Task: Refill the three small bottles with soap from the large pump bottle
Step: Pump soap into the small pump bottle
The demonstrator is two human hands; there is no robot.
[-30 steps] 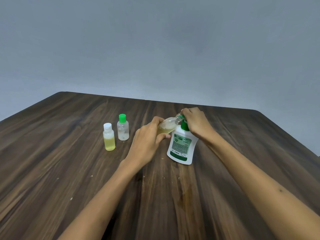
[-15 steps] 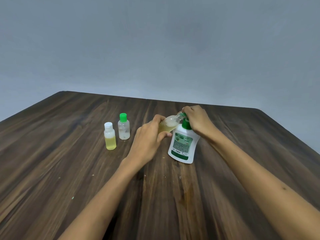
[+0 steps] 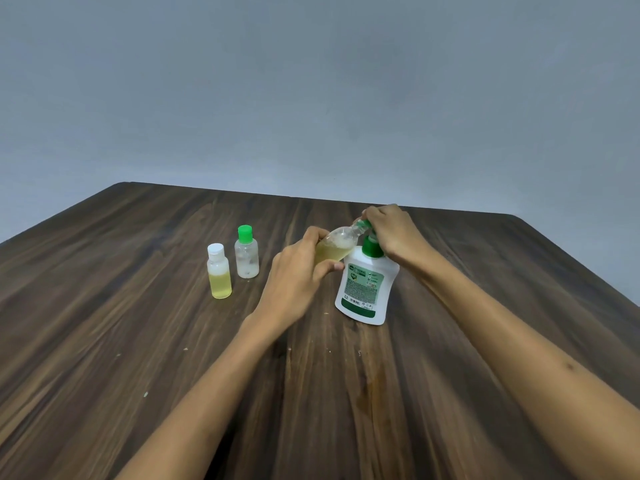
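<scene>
**A:** Entry, filling step. Your left hand (image 3: 298, 282) is wrapped around a small clear plastic bottle (image 3: 334, 245) holding yellowish soap; you hold it tilted, mouth raised toward the spout, likely so the stream runs down the inside wall rather than over the neck.

**B:** And the right?

**A:** Your right hand (image 3: 394, 233) sits over the green pump head of the large white plastic pump bottle (image 3: 365, 289), fingers curled down around it; whether you are pressing or only resting there, I cannot tell. The pump bottle stands on the dark wooden table (image 3: 346, 410), leaning slightly toward the small bottle; that brings spout and mouth together.

**B:** The other two?

**A:** Well apart to your left, both upright and capped, out of the working path: a small clear bottle with a white cap (image 3: 219, 271), about half full of yellow liquid; just beside it a small clear bottle with a green cap (image 3: 246, 252), nearly empty, residue only.

**B:** Progress?

**A:** Judged early to middle; the held bottle looks partly filled, foam at the surface; the green-capped one apparently remains. Risk: the mouth slipping off the spout.
</scene>
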